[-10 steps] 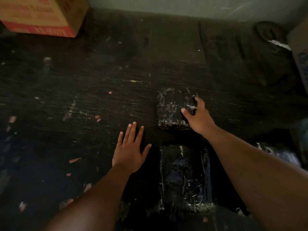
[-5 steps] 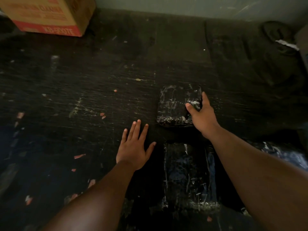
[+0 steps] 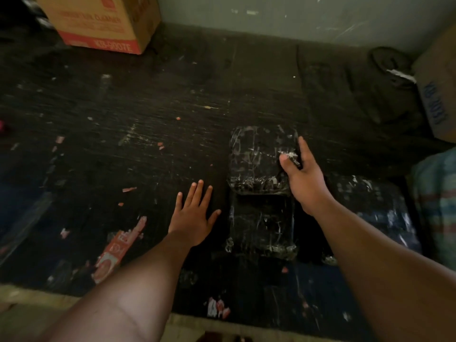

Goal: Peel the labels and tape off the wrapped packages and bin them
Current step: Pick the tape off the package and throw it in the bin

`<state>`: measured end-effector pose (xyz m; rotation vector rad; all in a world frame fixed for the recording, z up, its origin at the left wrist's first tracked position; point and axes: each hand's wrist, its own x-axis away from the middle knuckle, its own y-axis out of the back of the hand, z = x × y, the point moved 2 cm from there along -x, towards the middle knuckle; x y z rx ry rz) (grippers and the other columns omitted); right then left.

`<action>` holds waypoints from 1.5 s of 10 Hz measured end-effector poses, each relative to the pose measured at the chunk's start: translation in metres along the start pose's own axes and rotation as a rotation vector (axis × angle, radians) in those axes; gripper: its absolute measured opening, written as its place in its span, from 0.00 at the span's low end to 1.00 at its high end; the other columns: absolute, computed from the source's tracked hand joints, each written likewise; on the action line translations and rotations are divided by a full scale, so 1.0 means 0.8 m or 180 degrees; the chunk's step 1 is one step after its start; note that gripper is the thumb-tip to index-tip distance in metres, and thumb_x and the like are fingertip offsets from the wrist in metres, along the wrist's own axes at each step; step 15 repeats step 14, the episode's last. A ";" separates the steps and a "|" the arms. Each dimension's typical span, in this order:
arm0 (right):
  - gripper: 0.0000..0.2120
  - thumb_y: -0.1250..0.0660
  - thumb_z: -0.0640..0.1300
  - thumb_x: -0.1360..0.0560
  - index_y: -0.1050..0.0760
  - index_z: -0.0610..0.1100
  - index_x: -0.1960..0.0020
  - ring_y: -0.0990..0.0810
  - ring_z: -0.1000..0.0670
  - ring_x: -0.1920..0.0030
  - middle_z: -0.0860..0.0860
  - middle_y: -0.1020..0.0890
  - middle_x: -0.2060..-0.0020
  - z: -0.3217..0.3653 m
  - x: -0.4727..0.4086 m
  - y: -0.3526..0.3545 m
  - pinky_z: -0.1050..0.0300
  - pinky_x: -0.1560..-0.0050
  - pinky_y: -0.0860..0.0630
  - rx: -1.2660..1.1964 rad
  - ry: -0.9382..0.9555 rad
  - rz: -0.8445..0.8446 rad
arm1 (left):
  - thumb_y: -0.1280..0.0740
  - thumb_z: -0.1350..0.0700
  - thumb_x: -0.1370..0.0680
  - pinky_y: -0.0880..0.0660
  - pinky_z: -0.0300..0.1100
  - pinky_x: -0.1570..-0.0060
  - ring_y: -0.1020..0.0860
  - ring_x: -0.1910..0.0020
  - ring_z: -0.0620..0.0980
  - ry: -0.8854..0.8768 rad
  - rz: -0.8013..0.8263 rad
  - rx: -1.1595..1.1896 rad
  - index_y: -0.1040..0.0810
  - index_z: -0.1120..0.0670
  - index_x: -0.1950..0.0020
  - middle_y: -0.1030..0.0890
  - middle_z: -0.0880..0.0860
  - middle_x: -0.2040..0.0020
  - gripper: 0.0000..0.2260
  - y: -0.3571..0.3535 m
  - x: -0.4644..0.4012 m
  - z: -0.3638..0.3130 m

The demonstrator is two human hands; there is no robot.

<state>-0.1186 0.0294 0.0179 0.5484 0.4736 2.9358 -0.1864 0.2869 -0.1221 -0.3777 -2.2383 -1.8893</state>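
Observation:
A small package [image 3: 256, 159] wrapped in shiny black plastic lies on the dark surface [image 3: 148, 134]. My right hand [image 3: 302, 178] grips its right edge, thumb on top beside a pale scrap of tape [image 3: 289, 154], fingers along the side. A second, longer wrapped package [image 3: 261, 225] lies just in front of it. A third wrapped package [image 3: 377, 213] lies to the right, partly behind my right forearm. My left hand [image 3: 195, 213] rests flat on the surface with fingers spread, left of the packages.
A cardboard box [image 3: 98, 21] stands at the back left, another box [image 3: 439, 90] at the right edge. A striped bag [image 3: 436, 206] sits at the right. A torn red-and-white label strip [image 3: 116, 253] and small scraps lie on the surface. The wall is behind.
The view has tilted down slightly, showing more of the near edge. My right hand stays on the small package's right edge; my left hand stays flat.

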 end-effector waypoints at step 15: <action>0.39 0.40 0.68 0.26 0.46 0.52 0.21 0.30 0.38 0.33 0.41 0.36 0.28 0.007 0.113 0.050 0.42 0.37 0.27 0.2756 0.0086 0.0360 | 0.41 0.35 0.19 0.40 0.57 0.24 0.39 0.21 0.57 0.0413 0.0421 0.0392 0.56 0.47 0.16 0.46 0.54 0.17 0.38 0.125 0.100 -0.037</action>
